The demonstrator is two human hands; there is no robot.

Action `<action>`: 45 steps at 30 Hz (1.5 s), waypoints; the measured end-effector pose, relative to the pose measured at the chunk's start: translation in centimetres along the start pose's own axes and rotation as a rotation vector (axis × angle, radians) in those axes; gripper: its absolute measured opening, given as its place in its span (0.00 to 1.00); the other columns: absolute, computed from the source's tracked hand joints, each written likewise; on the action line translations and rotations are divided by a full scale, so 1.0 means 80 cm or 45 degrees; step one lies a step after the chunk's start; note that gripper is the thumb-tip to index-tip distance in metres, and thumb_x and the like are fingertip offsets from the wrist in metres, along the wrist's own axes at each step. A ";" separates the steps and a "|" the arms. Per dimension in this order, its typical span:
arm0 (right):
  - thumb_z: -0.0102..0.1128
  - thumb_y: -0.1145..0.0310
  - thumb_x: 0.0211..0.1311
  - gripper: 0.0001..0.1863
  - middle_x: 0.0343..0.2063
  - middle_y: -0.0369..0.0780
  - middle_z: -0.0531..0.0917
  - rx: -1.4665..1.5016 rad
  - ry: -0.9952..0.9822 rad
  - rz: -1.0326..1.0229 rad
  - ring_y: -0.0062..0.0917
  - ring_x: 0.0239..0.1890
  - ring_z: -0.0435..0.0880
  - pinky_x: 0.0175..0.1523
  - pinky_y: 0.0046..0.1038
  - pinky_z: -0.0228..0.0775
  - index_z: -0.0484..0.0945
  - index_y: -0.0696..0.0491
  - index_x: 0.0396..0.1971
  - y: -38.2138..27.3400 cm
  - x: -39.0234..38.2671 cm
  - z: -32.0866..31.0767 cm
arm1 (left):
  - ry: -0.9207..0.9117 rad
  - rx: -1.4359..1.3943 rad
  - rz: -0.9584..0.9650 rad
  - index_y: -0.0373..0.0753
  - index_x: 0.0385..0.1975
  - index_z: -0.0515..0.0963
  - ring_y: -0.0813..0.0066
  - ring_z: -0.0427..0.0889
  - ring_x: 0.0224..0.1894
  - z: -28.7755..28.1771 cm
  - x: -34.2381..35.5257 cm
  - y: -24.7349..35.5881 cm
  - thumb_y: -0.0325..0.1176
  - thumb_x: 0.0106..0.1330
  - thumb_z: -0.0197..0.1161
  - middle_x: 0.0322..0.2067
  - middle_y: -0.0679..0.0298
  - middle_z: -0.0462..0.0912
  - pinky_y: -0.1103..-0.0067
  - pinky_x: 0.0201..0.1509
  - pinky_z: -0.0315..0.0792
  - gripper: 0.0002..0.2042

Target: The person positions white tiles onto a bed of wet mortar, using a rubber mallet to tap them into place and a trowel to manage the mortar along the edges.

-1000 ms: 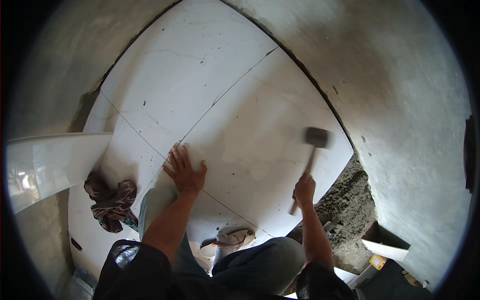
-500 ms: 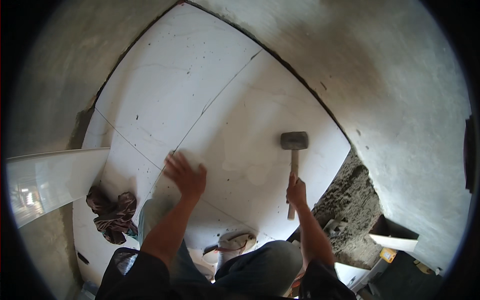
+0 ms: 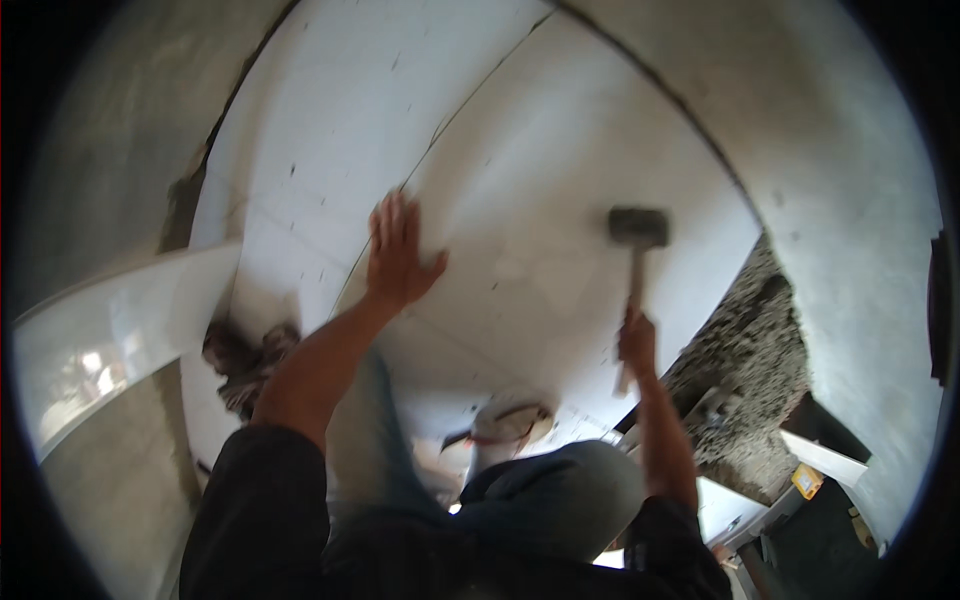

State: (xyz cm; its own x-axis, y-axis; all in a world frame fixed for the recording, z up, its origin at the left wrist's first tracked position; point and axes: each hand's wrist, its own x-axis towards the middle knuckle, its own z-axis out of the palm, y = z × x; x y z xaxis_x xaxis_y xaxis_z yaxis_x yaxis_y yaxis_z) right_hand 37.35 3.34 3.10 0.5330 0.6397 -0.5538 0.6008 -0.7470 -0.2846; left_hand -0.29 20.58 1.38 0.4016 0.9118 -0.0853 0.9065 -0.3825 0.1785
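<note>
My right hand (image 3: 637, 340) grips the wooden handle of a rubber mallet (image 3: 638, 228). Its dark head is over the right part of a large white floor tile (image 3: 520, 290); I cannot tell whether it touches the surface. My left hand (image 3: 400, 255) lies with fingers stretched out on the same tile, close to the joint with the neighbouring white tile (image 3: 340, 120). Faint grey veins and small dark specks show on the tiles.
Grey plastered walls (image 3: 850, 150) border the tiles. Rough mortar (image 3: 750, 350) with a trowel-like tool lies at the right. A dark crumpled cloth (image 3: 245, 365) and a leaning glossy panel (image 3: 120, 320) are at the left. My shoe (image 3: 515, 425) rests on the tile.
My left hand has slid farther forward along the joint and now lies flatter. The mallet has shifted slightly farther away over the tile. The whole view has moved, too.
</note>
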 end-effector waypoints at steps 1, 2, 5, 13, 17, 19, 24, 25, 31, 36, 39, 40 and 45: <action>0.41 0.52 0.71 0.26 0.24 0.55 0.79 -0.083 0.125 -0.273 0.53 0.32 0.78 0.37 0.45 0.70 0.74 0.61 0.26 0.010 0.004 -0.008 | -0.005 0.008 0.006 0.29 0.66 0.53 0.46 0.42 0.72 0.003 -0.005 -0.003 0.57 0.59 0.56 0.68 0.42 0.46 0.56 0.73 0.37 0.43; 0.40 0.53 0.72 0.26 0.20 0.51 0.78 0.043 0.119 -0.438 0.46 0.24 0.78 0.31 0.42 0.70 0.73 0.61 0.27 0.014 0.009 -0.030 | 0.006 0.003 0.014 0.29 0.66 0.53 0.46 0.42 0.72 0.006 -0.004 -0.001 0.56 0.59 0.55 0.68 0.42 0.46 0.56 0.73 0.37 0.43; 0.38 0.45 0.72 0.31 0.10 0.35 0.70 1.034 0.136 0.136 0.18 0.12 0.67 0.18 0.27 0.60 0.72 0.56 0.20 -0.043 -0.031 -0.053 | -0.036 0.010 0.043 0.30 0.67 0.52 0.45 0.42 0.72 0.022 0.004 0.006 0.58 0.60 0.54 0.68 0.42 0.45 0.56 0.73 0.37 0.43; 0.44 0.46 0.70 0.27 0.12 0.36 0.72 0.812 0.111 0.032 0.20 0.15 0.74 0.16 0.27 0.63 0.76 0.59 0.32 -0.002 -0.013 -0.072 | 0.230 0.085 0.169 0.30 0.66 0.54 0.46 0.48 0.70 0.043 -0.011 -0.003 0.55 0.62 0.53 0.67 0.41 0.51 0.55 0.71 0.42 0.39; 0.41 0.42 0.68 0.33 0.17 0.51 0.78 -0.017 0.077 -0.397 0.36 0.24 0.83 0.32 0.34 0.74 0.77 0.62 0.34 0.004 -0.001 -0.115 | 0.278 0.140 0.209 0.36 0.68 0.51 0.47 0.46 0.71 0.054 -0.020 -0.031 0.56 0.64 0.51 0.68 0.45 0.49 0.53 0.71 0.41 0.39; 0.42 0.41 0.67 0.34 0.17 0.47 0.77 0.397 0.148 -0.313 0.30 0.20 0.79 0.27 0.30 0.70 0.77 0.61 0.29 0.016 -0.025 -0.099 | 0.229 0.134 0.201 0.39 0.69 0.49 0.47 0.43 0.72 0.060 -0.026 -0.022 0.59 0.66 0.46 0.69 0.46 0.46 0.52 0.71 0.40 0.38; 0.42 0.39 0.67 0.33 0.14 0.44 0.77 -0.107 0.081 -0.540 0.28 0.14 0.77 0.22 0.30 0.72 0.76 0.60 0.29 0.025 -0.030 -0.098 | 0.157 0.289 -0.074 0.41 0.70 0.46 0.45 0.40 0.72 0.072 -0.053 0.029 0.60 0.67 0.41 0.70 0.46 0.43 0.44 0.68 0.38 0.38; 0.39 0.37 0.67 0.37 0.14 0.45 0.77 0.025 0.147 -0.605 0.32 0.14 0.78 0.27 0.35 0.74 0.77 0.62 0.31 0.008 -0.052 -0.108 | 0.130 0.293 -0.160 0.42 0.70 0.46 0.44 0.39 0.72 0.067 -0.059 0.040 0.60 0.68 0.40 0.70 0.47 0.43 0.42 0.67 0.37 0.37; 0.42 0.37 0.65 0.37 0.20 0.47 0.80 0.068 0.083 -0.161 0.37 0.26 0.81 0.37 0.38 0.73 0.78 0.61 0.28 0.027 -0.079 -0.077 | 0.090 0.283 0.225 0.41 0.70 0.46 0.44 0.39 0.72 0.072 -0.079 0.087 0.57 0.66 0.44 0.70 0.47 0.44 0.41 0.66 0.39 0.37; 0.43 0.38 0.66 0.36 0.18 0.45 0.79 0.273 0.483 -0.338 0.34 0.22 0.79 0.33 0.36 0.72 0.78 0.61 0.25 0.024 -0.099 -0.071 | 0.175 -0.042 0.429 0.41 0.70 0.47 0.44 0.43 0.71 0.086 -0.128 0.214 0.59 0.62 0.51 0.69 0.45 0.45 0.40 0.65 0.42 0.41; 0.42 0.39 0.66 0.35 0.22 0.48 0.81 0.373 0.445 -0.175 0.40 0.26 0.81 0.36 0.39 0.73 0.77 0.61 0.27 0.058 -0.109 -0.039 | 0.120 0.031 0.604 0.40 0.70 0.47 0.44 0.43 0.71 0.076 -0.129 0.223 0.60 0.60 0.53 0.69 0.46 0.45 0.39 0.64 0.43 0.44; 0.42 0.39 0.67 0.35 0.22 0.49 0.81 0.208 0.395 -0.150 0.41 0.27 0.82 0.37 0.40 0.73 0.77 0.62 0.28 0.067 -0.107 -0.039 | 0.075 0.073 0.598 0.40 0.70 0.47 0.45 0.43 0.71 0.073 -0.131 0.223 0.61 0.60 0.53 0.69 0.47 0.45 0.39 0.64 0.43 0.44; 0.42 0.39 0.66 0.36 0.28 0.52 0.83 0.405 0.272 -0.164 0.46 0.35 0.84 0.44 0.42 0.74 0.78 0.64 0.36 0.031 -0.123 -0.062 | 0.033 0.126 0.583 0.40 0.70 0.46 0.45 0.42 0.71 0.074 -0.136 0.210 0.62 0.59 0.53 0.69 0.47 0.44 0.37 0.63 0.42 0.45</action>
State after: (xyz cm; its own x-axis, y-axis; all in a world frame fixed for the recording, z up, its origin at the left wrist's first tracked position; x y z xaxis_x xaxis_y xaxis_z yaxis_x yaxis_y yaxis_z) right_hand 36.57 -3.94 11.73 0.5974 0.7298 -0.3325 0.4741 -0.6558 -0.5875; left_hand 11.34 3.38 -0.53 0.7608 0.6490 0.0049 0.6455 -0.7574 0.0979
